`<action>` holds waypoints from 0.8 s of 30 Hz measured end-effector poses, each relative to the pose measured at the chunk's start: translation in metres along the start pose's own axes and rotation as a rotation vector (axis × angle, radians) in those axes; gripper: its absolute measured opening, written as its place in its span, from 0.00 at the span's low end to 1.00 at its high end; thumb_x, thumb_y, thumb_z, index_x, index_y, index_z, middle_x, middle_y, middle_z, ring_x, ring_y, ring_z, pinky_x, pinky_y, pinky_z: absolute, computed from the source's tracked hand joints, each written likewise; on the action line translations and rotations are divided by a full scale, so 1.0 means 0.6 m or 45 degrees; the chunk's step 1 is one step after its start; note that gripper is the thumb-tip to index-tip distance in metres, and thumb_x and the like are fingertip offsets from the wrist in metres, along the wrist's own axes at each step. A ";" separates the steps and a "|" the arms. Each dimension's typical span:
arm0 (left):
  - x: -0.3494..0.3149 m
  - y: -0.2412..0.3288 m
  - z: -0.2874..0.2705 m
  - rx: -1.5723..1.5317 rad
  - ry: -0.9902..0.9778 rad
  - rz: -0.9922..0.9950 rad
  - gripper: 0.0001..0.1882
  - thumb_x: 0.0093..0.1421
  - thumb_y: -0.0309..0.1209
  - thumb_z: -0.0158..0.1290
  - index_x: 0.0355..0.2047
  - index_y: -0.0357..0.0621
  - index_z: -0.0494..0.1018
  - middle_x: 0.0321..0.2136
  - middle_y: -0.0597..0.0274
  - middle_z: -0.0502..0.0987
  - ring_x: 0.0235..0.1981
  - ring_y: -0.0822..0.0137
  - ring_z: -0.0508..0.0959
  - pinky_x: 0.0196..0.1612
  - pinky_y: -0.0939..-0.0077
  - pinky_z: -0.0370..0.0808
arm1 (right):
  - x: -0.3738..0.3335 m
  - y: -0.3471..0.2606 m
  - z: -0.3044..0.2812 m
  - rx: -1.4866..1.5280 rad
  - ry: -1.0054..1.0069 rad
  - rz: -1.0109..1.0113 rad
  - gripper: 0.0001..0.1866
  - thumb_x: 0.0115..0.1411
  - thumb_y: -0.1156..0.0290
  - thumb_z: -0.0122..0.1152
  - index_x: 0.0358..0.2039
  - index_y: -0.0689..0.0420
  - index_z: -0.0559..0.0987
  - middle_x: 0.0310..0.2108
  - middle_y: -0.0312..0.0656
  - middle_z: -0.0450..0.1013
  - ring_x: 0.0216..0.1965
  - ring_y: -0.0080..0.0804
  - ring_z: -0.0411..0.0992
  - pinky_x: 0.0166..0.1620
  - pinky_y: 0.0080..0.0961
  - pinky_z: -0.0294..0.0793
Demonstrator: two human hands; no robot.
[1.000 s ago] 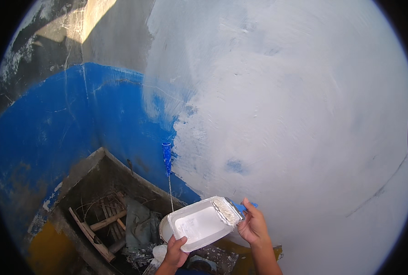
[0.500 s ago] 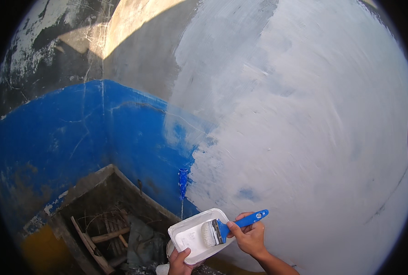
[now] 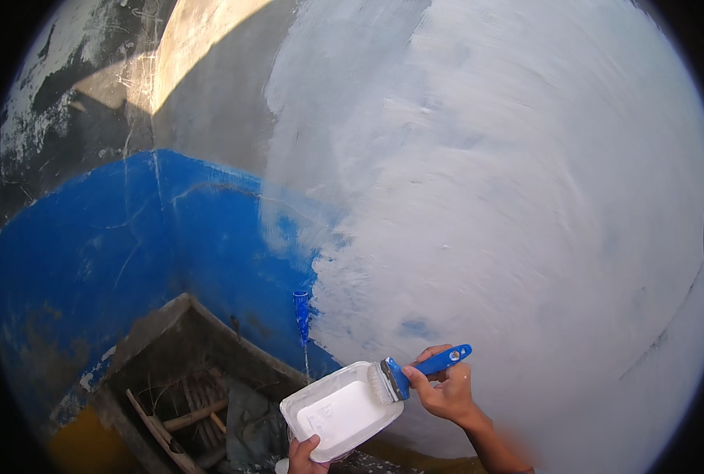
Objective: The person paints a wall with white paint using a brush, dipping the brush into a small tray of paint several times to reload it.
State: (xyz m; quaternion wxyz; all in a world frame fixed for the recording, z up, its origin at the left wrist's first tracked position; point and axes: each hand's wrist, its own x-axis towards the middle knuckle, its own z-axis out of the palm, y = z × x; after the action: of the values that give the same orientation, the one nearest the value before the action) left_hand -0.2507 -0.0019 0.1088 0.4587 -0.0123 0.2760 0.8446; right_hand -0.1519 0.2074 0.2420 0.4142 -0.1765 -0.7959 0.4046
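A grey concrete trough [image 3: 202,336] carries a long wooden slat [image 3: 161,433] lying diagonally, a wooden pole [image 3: 198,415] beside it, thin twigs [image 3: 148,388] and, right of these, a crumpled grey-green sheet [image 3: 249,426].

I am in the corner [image 3: 161,197] of a worn, masonry-walled place that is being painted, though I cannot tell whether it is a yard or a room. Cracked grey plaster [image 3: 225,110] catches slanting bright sunlight [image 3: 194,35] above a scuffed band of blue paint [image 3: 218,229], and to the right rises a wall broadly coated in streaky white paint [image 3: 518,205]. Below, a low grey concrete enclosure [image 3: 245,343] holds brown wooden pieces [image 3: 195,416] and a crumpled grey-green sheet [image 3: 249,423], while I grip decorating gear, a blue-handled flat paintbrush [image 3: 399,378] and a rectangular white plastic tray [image 3: 324,420].
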 end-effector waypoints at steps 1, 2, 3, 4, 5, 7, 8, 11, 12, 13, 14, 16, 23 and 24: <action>-0.001 0.000 0.000 0.005 0.002 0.007 0.23 0.61 0.27 0.48 0.55 0.30 0.63 0.51 0.50 0.72 0.52 0.56 0.73 0.57 0.61 0.69 | 0.009 -0.012 -0.003 0.137 0.082 0.037 0.12 0.55 0.76 0.65 0.35 0.66 0.70 0.30 0.46 0.74 0.27 0.28 0.77 0.29 0.22 0.80; -0.003 0.000 0.002 0.009 -0.002 0.011 0.23 0.61 0.27 0.48 0.55 0.30 0.63 0.51 0.50 0.72 0.53 0.56 0.73 0.58 0.61 0.68 | 0.020 -0.024 -0.009 0.269 0.166 0.070 0.12 0.56 0.76 0.63 0.36 0.66 0.69 0.31 0.47 0.74 0.27 0.29 0.77 0.30 0.23 0.81; -0.004 -0.001 0.003 0.007 -0.001 0.020 0.23 0.61 0.27 0.48 0.56 0.30 0.63 0.51 0.51 0.72 0.53 0.56 0.72 0.58 0.61 0.68 | 0.034 -0.028 -0.025 0.243 0.155 -0.006 0.12 0.59 0.78 0.59 0.38 0.67 0.67 0.31 0.48 0.73 0.28 0.32 0.77 0.29 0.24 0.82; -0.004 -0.002 0.002 0.003 0.016 0.005 0.23 0.61 0.26 0.48 0.56 0.30 0.63 0.51 0.51 0.72 0.54 0.56 0.72 0.58 0.61 0.68 | 0.048 -0.041 -0.036 0.295 0.223 -0.009 0.12 0.59 0.77 0.59 0.38 0.67 0.67 0.31 0.48 0.73 0.28 0.31 0.77 0.29 0.23 0.82; -0.003 -0.002 0.002 0.000 0.031 -0.008 0.23 0.61 0.26 0.48 0.56 0.30 0.62 0.52 0.51 0.71 0.54 0.56 0.71 0.59 0.61 0.67 | 0.061 -0.062 -0.044 0.350 0.292 -0.015 0.12 0.60 0.77 0.59 0.39 0.66 0.66 0.31 0.49 0.73 0.27 0.31 0.76 0.29 0.23 0.82; 0.001 0.001 0.006 0.009 0.056 -0.046 0.24 0.61 0.26 0.47 0.57 0.30 0.61 0.52 0.52 0.71 0.55 0.56 0.71 0.59 0.61 0.67 | 0.093 -0.113 -0.055 0.398 0.378 -0.098 0.12 0.60 0.76 0.58 0.40 0.66 0.66 0.30 0.48 0.73 0.28 0.30 0.76 0.29 0.23 0.82; -0.003 0.003 0.005 0.014 0.094 -0.044 0.24 0.61 0.25 0.47 0.57 0.30 0.60 0.53 0.52 0.70 0.55 0.56 0.70 0.59 0.61 0.67 | 0.116 -0.140 -0.049 0.419 0.369 -0.168 0.13 0.61 0.76 0.58 0.41 0.66 0.66 0.30 0.48 0.74 0.28 0.30 0.77 0.29 0.24 0.82; -0.012 0.016 0.024 0.019 0.059 -0.043 0.26 0.61 0.25 0.47 0.59 0.31 0.59 0.54 0.52 0.69 0.56 0.56 0.70 0.60 0.61 0.66 | 0.187 -0.243 -0.042 0.239 0.349 -0.581 0.14 0.61 0.74 0.59 0.43 0.66 0.68 0.29 0.48 0.76 0.28 0.29 0.77 0.30 0.22 0.81; -0.017 0.021 0.026 0.015 0.048 -0.018 0.26 0.60 0.24 0.47 0.59 0.31 0.58 0.54 0.52 0.69 0.56 0.56 0.69 0.60 0.61 0.66 | 0.219 -0.276 -0.028 0.165 0.335 -0.761 0.14 0.61 0.74 0.59 0.43 0.65 0.68 0.28 0.49 0.76 0.28 0.28 0.77 0.30 0.22 0.81; -0.015 0.021 0.021 0.005 0.022 -0.037 0.27 0.60 0.24 0.47 0.60 0.32 0.58 0.55 0.52 0.69 0.56 0.56 0.69 0.60 0.61 0.66 | 0.255 -0.309 -0.017 0.035 0.319 -1.015 0.12 0.60 0.73 0.60 0.42 0.64 0.70 0.29 0.47 0.77 0.28 0.28 0.78 0.30 0.21 0.81; -0.015 0.022 0.016 0.002 0.001 -0.034 0.26 0.60 0.24 0.47 0.59 0.32 0.58 0.55 0.52 0.69 0.56 0.56 0.70 0.60 0.61 0.66 | 0.291 -0.340 -0.003 -0.100 0.304 -1.265 0.11 0.60 0.73 0.61 0.41 0.62 0.72 0.29 0.46 0.78 0.27 0.28 0.78 0.30 0.21 0.81; -0.018 0.025 0.007 -0.003 -0.024 -0.017 0.26 0.60 0.24 0.47 0.59 0.32 0.59 0.54 0.52 0.69 0.56 0.56 0.70 0.60 0.61 0.66 | 0.366 -0.402 0.038 -0.462 0.399 -1.753 0.07 0.58 0.73 0.62 0.36 0.58 0.75 0.28 0.43 0.78 0.24 0.31 0.78 0.29 0.21 0.80; -0.020 0.012 -0.034 -0.012 0.036 0.099 0.25 0.60 0.24 0.48 0.58 0.32 0.60 0.53 0.52 0.70 0.53 0.57 0.72 0.56 0.61 0.69 | 0.503 -0.292 0.301 -1.410 0.335 -1.878 0.06 0.56 0.69 0.56 0.27 0.58 0.76 0.26 0.45 0.76 0.28 0.39 0.78 0.28 0.28 0.77; -0.019 0.006 -0.049 -0.030 0.038 0.139 0.25 0.60 0.24 0.48 0.58 0.32 0.60 0.53 0.52 0.70 0.53 0.57 0.72 0.56 0.61 0.69 | 0.505 -0.229 0.354 -1.627 0.253 -1.878 0.07 0.56 0.69 0.55 0.27 0.59 0.77 0.25 0.48 0.76 0.29 0.44 0.78 0.28 0.32 0.78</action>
State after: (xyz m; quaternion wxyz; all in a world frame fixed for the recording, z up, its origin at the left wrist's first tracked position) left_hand -0.2537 -0.0260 0.0887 0.4074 -0.0152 0.2733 0.8713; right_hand -0.4947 0.2046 0.4369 0.4548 0.1409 -0.7372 -0.4794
